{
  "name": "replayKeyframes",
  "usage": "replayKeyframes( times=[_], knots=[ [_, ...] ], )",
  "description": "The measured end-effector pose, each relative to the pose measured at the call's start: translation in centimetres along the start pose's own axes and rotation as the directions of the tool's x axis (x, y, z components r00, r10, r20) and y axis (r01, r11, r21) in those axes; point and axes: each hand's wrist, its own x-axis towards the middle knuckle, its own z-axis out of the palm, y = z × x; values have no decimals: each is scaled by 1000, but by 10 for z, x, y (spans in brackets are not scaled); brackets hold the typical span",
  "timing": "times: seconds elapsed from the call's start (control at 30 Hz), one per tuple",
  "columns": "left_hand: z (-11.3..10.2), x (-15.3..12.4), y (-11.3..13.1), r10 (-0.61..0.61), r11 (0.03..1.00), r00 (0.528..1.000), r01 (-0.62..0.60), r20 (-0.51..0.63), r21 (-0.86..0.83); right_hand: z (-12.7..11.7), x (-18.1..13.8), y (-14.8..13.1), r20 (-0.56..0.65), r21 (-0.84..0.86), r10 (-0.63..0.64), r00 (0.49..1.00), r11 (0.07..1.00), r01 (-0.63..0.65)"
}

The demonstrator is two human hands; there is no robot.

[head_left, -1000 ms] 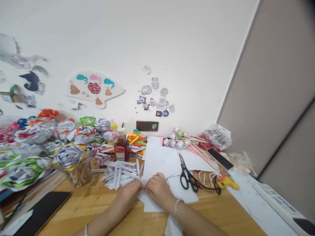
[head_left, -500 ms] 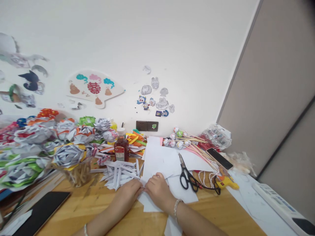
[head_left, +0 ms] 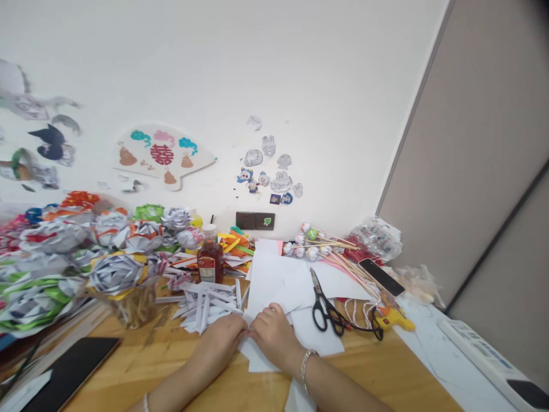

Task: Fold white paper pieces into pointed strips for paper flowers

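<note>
The overlapping white sheets (head_left: 277, 280) lay on the worktop (head_left: 171, 372), stretching lengthwise from the hands toward its wall-side edge. They spread beneath and beyond the right hand (head_left: 274, 333); the left hand (head_left: 225, 339) met it at their left border. Both hands had curled fingers; whether they pinched paper could not be told.
</note>
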Motion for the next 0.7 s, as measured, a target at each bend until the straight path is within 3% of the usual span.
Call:
replayKeyframes(
  times=[0.33, 0.7],
  knots=[
    [-3, 4, 2, -76, 997, 994, 75, -83, -10, 0, 2, -1, -11, 78, 191, 981, 979, -190],
    [0, 4, -13, -234, 970, 959, 218, -161, -111, -1, 3, 4, -28, 178, 400, 916, 904, -389]
  ],
)
